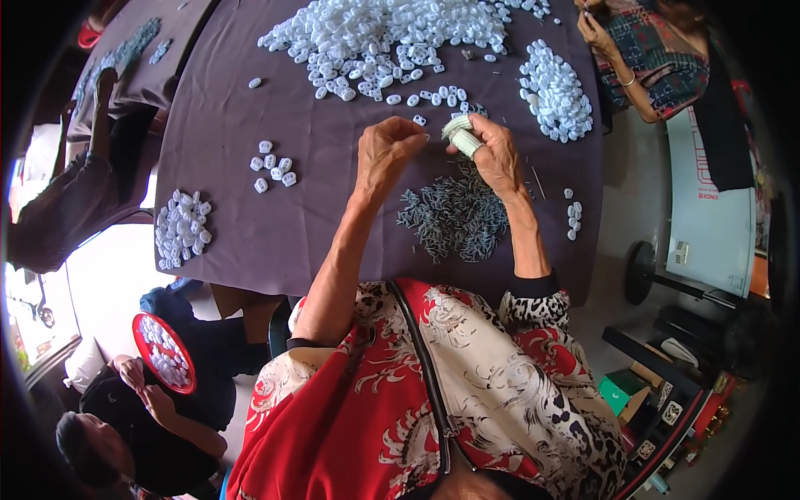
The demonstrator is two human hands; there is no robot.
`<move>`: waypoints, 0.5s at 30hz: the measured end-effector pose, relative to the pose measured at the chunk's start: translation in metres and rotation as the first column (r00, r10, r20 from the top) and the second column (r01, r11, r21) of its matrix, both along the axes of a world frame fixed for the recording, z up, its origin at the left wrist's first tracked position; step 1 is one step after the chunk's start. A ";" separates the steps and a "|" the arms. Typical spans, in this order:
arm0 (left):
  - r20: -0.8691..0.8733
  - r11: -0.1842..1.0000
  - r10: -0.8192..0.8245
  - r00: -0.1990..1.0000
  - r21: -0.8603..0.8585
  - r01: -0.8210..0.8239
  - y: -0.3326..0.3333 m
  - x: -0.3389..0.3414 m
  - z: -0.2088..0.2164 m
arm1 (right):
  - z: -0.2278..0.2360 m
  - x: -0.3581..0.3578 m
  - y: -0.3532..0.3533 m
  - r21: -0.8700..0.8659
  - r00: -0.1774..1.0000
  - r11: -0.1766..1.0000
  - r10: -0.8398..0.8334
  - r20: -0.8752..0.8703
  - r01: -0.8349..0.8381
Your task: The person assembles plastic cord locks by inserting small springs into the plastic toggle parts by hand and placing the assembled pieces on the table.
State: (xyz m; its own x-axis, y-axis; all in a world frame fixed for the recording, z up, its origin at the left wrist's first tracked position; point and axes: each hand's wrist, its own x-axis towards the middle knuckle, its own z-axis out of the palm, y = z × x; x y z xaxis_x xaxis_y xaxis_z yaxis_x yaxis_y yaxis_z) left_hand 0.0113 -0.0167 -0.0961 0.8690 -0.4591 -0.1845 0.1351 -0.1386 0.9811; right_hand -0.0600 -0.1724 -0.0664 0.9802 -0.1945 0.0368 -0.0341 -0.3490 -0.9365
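Above the dark table, my left hand (385,154) is closed in a pinch. Something tiny shows at its fingertips, too small to name. Facing it, a short gap away, my right hand (497,162) is curled closed, with pale ribbed covers (464,141) on its fingers. What those fingers hold, if anything, is hidden. Below and between the hands lies a heap of small grey screw-like pins (458,217). A white oval piece with dark holes (420,120) appears beside my left fingertips. Several similar white pieces (442,93) lie just beyond my hands.
A large heap of white pieces (383,37) covers the far table, with smaller piles at right (557,92) and left (183,229). A loose group (271,165) lies at left. Another person's hand (598,37) is at far right. A seated person has a red tray (164,353) at lower left.
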 end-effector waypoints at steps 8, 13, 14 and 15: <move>-0.221 0.948 -0.021 0.975 -0.314 -0.050 -0.002 -0.003 0.010 | 0.004 0.000 0.001 -0.054 0.999 0.998 -0.038 -0.031 0.036; -0.254 0.931 -0.006 0.967 -0.355 -0.087 -0.007 -0.008 0.010 | 0.000 0.001 0.002 -0.183 0.995 0.982 -0.056 -0.086 0.039; -0.250 0.919 0.006 0.968 -0.379 -0.104 -0.008 -0.009 0.009 | 0.000 0.001 0.002 -0.182 0.995 0.982 -0.056 -0.086 0.039; -0.249 0.920 0.007 0.968 -0.379 -0.104 -0.010 -0.010 0.009 | 0.000 0.001 0.003 -0.183 0.994 0.982 -0.064 -0.087 0.047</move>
